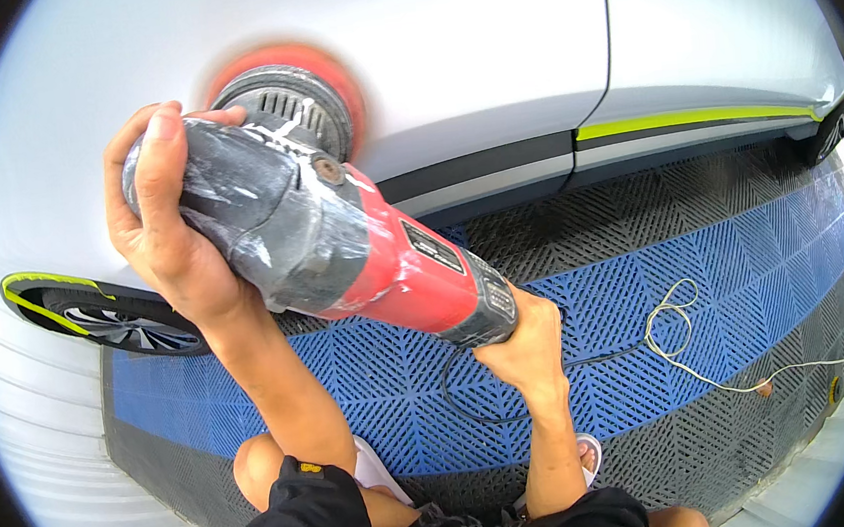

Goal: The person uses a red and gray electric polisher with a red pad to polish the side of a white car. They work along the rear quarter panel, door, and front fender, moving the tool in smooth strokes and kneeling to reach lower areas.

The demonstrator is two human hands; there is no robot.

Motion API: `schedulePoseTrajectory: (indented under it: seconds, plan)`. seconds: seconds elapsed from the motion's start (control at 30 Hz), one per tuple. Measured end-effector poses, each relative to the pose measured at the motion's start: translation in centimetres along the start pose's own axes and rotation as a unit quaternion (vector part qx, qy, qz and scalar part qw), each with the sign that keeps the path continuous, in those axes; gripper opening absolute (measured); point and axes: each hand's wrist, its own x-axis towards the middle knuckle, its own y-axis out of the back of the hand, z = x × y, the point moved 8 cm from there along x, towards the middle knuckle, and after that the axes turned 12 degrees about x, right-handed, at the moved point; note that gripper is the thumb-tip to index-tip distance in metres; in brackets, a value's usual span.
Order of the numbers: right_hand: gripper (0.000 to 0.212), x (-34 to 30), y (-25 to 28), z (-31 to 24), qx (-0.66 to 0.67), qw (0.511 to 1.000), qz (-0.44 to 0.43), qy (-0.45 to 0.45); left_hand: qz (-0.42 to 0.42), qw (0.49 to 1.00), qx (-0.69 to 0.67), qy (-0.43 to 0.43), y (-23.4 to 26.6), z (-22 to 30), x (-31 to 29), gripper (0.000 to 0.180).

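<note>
Red and black plastic smeared with white residue makes up the chunky power polisher [408,275], held between both hands; its round red pad [329,66], blurred at the rim as if spinning, appears to lie against the glossy silver-white car panel [483,47], above that panel's lower edge and well left of its dark upright seam [608,26]; the bare left hand [167,236] cups the dark polisher head with fingers spread over it; the bare right hand [529,342] wraps tightly round the rear handle; good work here probably wants the pad kept flat, light even pressure and slow overlapping strokes, since tilting could let the rim bite; the black and grey sill trim [484,166] along the lower edge is best avoided; lime-green tape [701,120] lines the neighbouring panel's lower edge; a thin black cord [601,357] meets a looped cream cable [802,366] trailing toward the right edge of the blue slatted plastic floor tiles [383,387]; that slack might snag a foot.
</note>
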Motion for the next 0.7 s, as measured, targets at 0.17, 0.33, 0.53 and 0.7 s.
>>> schedulePoseTrajectory:
  seconds: [0.17,0.33,0.53,0.7]
  plan:
    - [0.035,0.0,3.4,2.2,0.058,0.997,0.03,-0.03,-0.061,0.998,-0.012,-0.032,-6.2,1.7,-1.1,0.022]
    - [0.031,-0.7,6.1,5.0,0.106,0.989,0.058,-0.079,-0.128,0.986,0.073,-0.075,-12.0,3.1,-2.2,0.025]
    - [0.022,-0.4,8.8,8.6,0.138,0.978,0.122,-0.094,-0.207,0.966,-0.002,-0.155,-19.5,4.4,-4.9,0.015]
    - [0.052,-0.4,11.8,11.4,0.17,0.967,0.186,-0.025,-0.141,0.964,0.089,-0.206,-23.4,6.5,-7.9,0.026]
